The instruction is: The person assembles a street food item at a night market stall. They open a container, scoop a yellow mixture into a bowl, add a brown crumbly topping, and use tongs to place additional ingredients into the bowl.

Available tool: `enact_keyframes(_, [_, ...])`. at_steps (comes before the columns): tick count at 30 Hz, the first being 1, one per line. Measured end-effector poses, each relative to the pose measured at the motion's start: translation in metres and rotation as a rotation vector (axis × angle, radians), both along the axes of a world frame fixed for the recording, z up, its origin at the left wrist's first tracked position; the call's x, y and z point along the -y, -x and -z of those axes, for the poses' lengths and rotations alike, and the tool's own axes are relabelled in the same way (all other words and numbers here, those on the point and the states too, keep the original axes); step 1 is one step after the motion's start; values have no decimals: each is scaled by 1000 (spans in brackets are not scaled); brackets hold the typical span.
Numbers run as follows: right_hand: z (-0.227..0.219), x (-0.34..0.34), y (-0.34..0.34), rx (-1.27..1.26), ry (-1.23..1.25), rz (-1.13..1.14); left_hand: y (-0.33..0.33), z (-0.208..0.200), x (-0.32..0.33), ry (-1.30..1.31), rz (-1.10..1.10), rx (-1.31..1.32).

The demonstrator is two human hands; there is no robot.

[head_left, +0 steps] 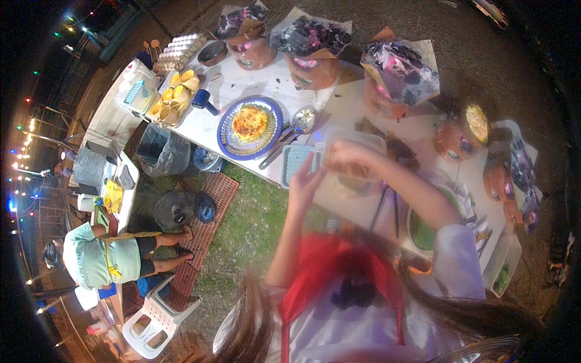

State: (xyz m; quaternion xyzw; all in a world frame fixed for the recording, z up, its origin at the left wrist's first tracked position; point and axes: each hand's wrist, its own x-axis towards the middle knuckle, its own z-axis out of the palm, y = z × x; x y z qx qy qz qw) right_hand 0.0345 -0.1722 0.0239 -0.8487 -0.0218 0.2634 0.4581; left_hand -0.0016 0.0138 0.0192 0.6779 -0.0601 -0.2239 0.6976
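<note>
In front of me is a clear plastic container [370, 140] with brownish food inside. My right hand [346, 155] is over it with fingers bent together; blur hides what they hold, if anything. At the container's left side is my left hand [307, 175], thumb and fingers apart, and I cannot make out anything between them. Just left of that hand lies a light blue rectangular tray or lid [292, 169]. Beyond it a blue-rimmed plate [227, 140] holds a browned round flat cake [250, 123]. Beside the plate rest a large spoon [304, 120] and a dark-handled utensil [272, 156].
Clay stoves topped with charcoal [311, 35] line the table's far side; a small pot [477, 124] sits on one at right. Yellow mugs [175, 97] and an egg tray [180, 49] stand far left. Below left are a lined bin [160, 151], a person [115, 254] and a white stool [158, 320].
</note>
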Motion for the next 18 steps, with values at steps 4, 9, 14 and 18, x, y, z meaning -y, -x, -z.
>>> enact_keyframes(4, [-11,2,-1,-104,245,-127,0,5,1,-10,-37,50])
enact_keyframes(9, [-30,7,8,-238,235,-102,2,9,4,15,-77,61])
enact_keyframes(14, [-30,21,10,-57,440,-163,3,7,2,59,-34,-36])
enact_keyframes(18, [-22,31,7,-1,474,-97,3,6,3,91,-51,-36])
